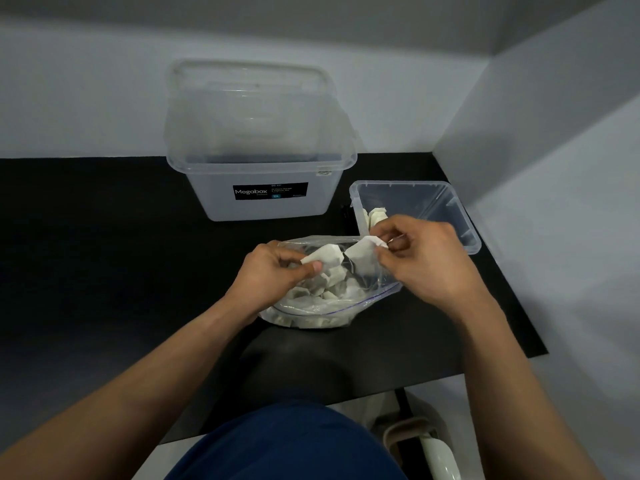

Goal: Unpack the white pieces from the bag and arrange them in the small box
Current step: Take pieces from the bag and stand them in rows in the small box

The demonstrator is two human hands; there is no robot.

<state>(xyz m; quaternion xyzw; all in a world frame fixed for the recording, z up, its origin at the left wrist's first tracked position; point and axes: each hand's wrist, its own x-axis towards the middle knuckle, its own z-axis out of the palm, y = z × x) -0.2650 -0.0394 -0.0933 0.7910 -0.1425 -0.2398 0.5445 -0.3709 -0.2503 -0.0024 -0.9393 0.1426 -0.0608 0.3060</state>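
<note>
A wide black mat point(104, 271) is covering the table, and everything is sitting on it. At the back, a big clear plastic tub point(259, 161) is standing near the wall. A black label point(270, 191) on its front is showing the word "Megabox" in white letters. There is more writing on the label, but it is too small to read.

To the right of the tub, a small clear plastic box point(450, 209) is sitting close to the mat's edge. A few white pieces in the box point(375, 216) are lying in its left corner.

In front of the person, a clear plastic zip bag point(329, 306) is lying open, with its blue-lined mouth facing the person. Many white pieces in the bag point(332, 289) are piling up inside it.

The left hand point(273, 275) is reaching into the bag's left side. Its thumb and fingers are pinching one flat white piece point(322, 259).

The right hand point(426, 258) is hovering over the bag's far right corner, just in front of the small box. Its fingers are curling in and pinching another white piece point(363, 251) by its top corner. The two held pieces are hanging side by side, almost touching.

A dark blue shirt point(284, 445) is showing at the bottom.
</note>
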